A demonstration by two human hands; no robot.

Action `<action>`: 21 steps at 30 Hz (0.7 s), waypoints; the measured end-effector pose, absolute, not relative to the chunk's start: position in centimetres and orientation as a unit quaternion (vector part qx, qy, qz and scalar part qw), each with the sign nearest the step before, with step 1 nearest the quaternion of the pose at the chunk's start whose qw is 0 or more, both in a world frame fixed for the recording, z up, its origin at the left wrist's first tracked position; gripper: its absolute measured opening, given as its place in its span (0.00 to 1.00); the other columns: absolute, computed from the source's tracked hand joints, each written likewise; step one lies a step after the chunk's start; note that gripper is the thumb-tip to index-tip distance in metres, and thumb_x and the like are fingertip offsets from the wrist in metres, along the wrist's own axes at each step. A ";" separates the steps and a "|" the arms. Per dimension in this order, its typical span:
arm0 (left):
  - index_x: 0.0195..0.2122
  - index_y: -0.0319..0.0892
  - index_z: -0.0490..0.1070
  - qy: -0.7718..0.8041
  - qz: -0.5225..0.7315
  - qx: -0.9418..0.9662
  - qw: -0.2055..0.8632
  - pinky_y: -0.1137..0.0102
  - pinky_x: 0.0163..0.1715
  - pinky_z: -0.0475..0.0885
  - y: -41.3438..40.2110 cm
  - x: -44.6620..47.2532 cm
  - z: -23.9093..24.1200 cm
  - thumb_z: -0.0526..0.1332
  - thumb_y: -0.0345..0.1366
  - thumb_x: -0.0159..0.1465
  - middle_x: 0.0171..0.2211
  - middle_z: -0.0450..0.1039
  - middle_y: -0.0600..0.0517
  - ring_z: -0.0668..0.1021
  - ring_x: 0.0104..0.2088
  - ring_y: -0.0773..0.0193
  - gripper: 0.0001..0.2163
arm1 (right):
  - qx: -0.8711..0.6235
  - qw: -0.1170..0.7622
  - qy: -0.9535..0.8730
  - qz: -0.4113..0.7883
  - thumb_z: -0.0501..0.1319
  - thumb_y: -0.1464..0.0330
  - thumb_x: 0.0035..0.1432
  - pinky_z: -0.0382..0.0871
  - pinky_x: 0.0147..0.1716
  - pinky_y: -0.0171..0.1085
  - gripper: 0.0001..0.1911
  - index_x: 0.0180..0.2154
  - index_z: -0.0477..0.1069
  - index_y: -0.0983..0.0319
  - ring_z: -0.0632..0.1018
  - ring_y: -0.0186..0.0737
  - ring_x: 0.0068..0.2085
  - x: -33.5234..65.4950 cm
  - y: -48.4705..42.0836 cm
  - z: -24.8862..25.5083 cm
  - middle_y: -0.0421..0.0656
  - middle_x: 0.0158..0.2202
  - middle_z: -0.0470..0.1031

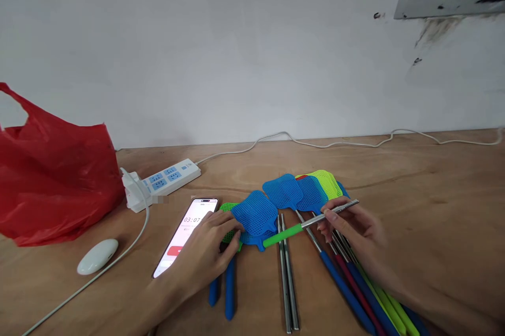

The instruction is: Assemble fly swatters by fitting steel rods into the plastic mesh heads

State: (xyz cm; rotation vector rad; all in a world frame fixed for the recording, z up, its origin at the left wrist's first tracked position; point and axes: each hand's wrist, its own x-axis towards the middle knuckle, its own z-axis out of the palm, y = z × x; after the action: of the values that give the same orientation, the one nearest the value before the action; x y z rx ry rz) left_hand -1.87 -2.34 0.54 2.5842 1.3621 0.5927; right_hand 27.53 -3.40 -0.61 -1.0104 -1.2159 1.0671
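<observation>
My right hand (pixel 351 225) pinches a telescopic metal rod with a green handle (pixel 290 234), held at a slant with the handle pointing left. On the left, my left hand (pixel 215 244) has curled fingers closed at the edge of a green mesh fly swatter head (pixel 229 236), partly hidden under them. Blue mesh swatter heads (pixel 256 214) overlap beside it. Two blue handles (pixel 230 288) lie below my left hand. Between my hands, bare metal rods (pixel 288 278) lie side by side. Under my right hand, several swatters with coloured handles (pixel 347 286) fan out.
A lit phone with a timer (pixel 185 236) lies partly under my left hand. Farther left are a white power strip (pixel 168 178), a white mouse-shaped object (pixel 98 257) and a red plastic bag (pixel 59 178). A white cable (pixel 335 144) runs along the wall.
</observation>
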 end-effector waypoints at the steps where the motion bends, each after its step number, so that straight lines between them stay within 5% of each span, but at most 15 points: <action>1: 0.41 0.45 0.75 0.454 0.202 0.864 0.083 0.58 0.45 0.72 -2.4 -1.9 0.5 0.53 0.33 0.68 0.41 0.78 0.48 0.78 0.42 0.54 0.11 | -0.432 0.579 -0.521 0.454 0.68 0.56 0.57 0.73 0.26 0.36 0.11 0.34 0.76 0.57 0.75 0.38 0.27 27.5 -3.5 -0.5 0.40 0.27 0.75; 8: 0.51 0.46 0.72 0.462 0.186 0.863 0.088 0.58 0.50 0.74 -2.3 -2.4 0.2 0.52 0.36 0.71 0.49 0.78 0.48 0.78 0.49 0.53 0.13 | -0.428 0.604 -0.521 0.425 0.68 0.56 0.58 0.72 0.26 0.36 0.10 0.34 0.76 0.55 0.75 0.38 0.26 27.6 -3.5 -0.2 0.39 0.26 0.75; 13: 0.53 0.43 0.69 0.496 0.196 0.846 -0.019 0.53 0.51 0.73 -1.6 -3.2 -1.0 0.49 0.34 0.70 0.51 0.77 0.43 0.77 0.52 0.48 0.15 | -0.438 0.604 -0.525 0.409 0.67 0.55 0.58 0.72 0.25 0.36 0.11 0.33 0.76 0.55 0.75 0.38 0.25 27.6 -3.5 0.0 0.38 0.26 0.75; 21: 0.59 0.41 0.67 0.465 0.144 0.873 -0.020 0.48 0.61 0.64 -1.5 -3.1 -0.4 0.46 0.39 0.74 0.57 0.74 0.42 0.73 0.59 0.47 0.18 | -0.433 0.600 -0.531 0.412 0.67 0.54 0.57 0.71 0.24 0.36 0.12 0.32 0.75 0.55 0.74 0.37 0.24 27.3 -3.5 0.3 0.37 0.23 0.73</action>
State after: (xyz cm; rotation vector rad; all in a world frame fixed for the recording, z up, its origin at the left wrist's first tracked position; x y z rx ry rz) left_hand -3.13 -1.52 -0.37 2.7774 1.4806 0.4595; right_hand 27.31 -3.50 0.25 -1.0042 -1.2319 0.9549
